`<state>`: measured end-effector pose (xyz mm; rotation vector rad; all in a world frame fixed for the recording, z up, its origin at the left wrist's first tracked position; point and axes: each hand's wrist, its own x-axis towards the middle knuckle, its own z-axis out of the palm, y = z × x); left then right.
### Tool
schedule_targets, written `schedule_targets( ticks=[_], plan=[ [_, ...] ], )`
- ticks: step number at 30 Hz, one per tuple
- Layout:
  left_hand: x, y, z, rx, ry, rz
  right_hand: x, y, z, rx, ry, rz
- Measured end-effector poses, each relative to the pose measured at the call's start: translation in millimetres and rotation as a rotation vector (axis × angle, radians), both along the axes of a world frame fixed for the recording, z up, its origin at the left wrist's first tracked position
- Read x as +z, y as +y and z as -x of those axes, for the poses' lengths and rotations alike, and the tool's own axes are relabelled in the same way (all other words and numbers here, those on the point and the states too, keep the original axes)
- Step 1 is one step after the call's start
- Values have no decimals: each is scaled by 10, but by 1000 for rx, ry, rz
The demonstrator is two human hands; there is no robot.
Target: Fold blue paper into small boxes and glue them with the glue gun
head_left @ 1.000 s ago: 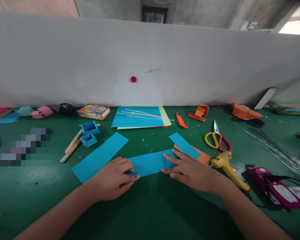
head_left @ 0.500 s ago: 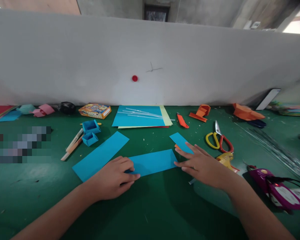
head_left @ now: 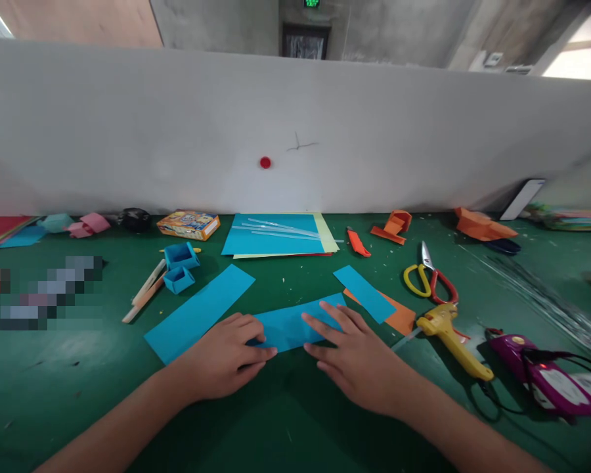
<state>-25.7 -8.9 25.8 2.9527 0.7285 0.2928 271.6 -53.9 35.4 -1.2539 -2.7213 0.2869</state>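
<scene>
A blue paper strip (head_left: 288,325) lies flat on the green table (head_left: 295,420) in front of me. My left hand (head_left: 224,358) presses on its left end with fingers curled flat over the edge. My right hand (head_left: 352,358) lies open and flat on its right part, fingers spread. A longer blue strip (head_left: 199,312) lies slanted to the left. A short blue strip (head_left: 364,292) rests on an orange piece (head_left: 398,318) to the right.
Yellow glue gun (head_left: 450,338), scissors (head_left: 431,279) and a purple tool (head_left: 542,374) lie at right. Two small blue paper boxes (head_left: 180,266), wooden sticks (head_left: 145,292), a printed box (head_left: 188,224) and stacked sheets (head_left: 276,233) sit farther back. A white wall (head_left: 295,131) bounds the table.
My right hand had slid off to the right beside the strip; now it has come back left and lies flat on the strip. The left hand has stayed put.
</scene>
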Motion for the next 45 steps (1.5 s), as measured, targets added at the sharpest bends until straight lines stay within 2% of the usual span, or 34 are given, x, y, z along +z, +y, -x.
schedule_targets(
  ticks=[3,9,13,17,22,27,31,34,37,42,45],
  plan=[
    [1,-1,5,-2,1,2,16,22,-38,-51,15,8],
    [-2,11,18,13,-36,36,137,158,-439,-160,-42,146],
    [10,3,15,30,-51,81,170,204,-610,-248,-63,207],
    [-5,8,21,23,-40,71,175,207,-642,-292,-54,226],
    [-115,84,75,-12,-106,28,170,208,-617,-305,-55,255],
    [-171,100,90,13,-137,-13,159,240,-702,-312,-80,223],
    [-145,34,60,-24,-154,-145,126,281,-751,-287,-76,159],
    [-126,5,47,1,-139,-167,97,297,-705,-276,-42,42],
    [-108,7,47,41,-138,-136,103,282,-623,-256,74,-33],
    [-63,17,60,163,-326,-23,150,233,-503,-53,190,69],
    [-53,21,82,235,-459,95,110,232,-443,-39,266,95]
  ],
)
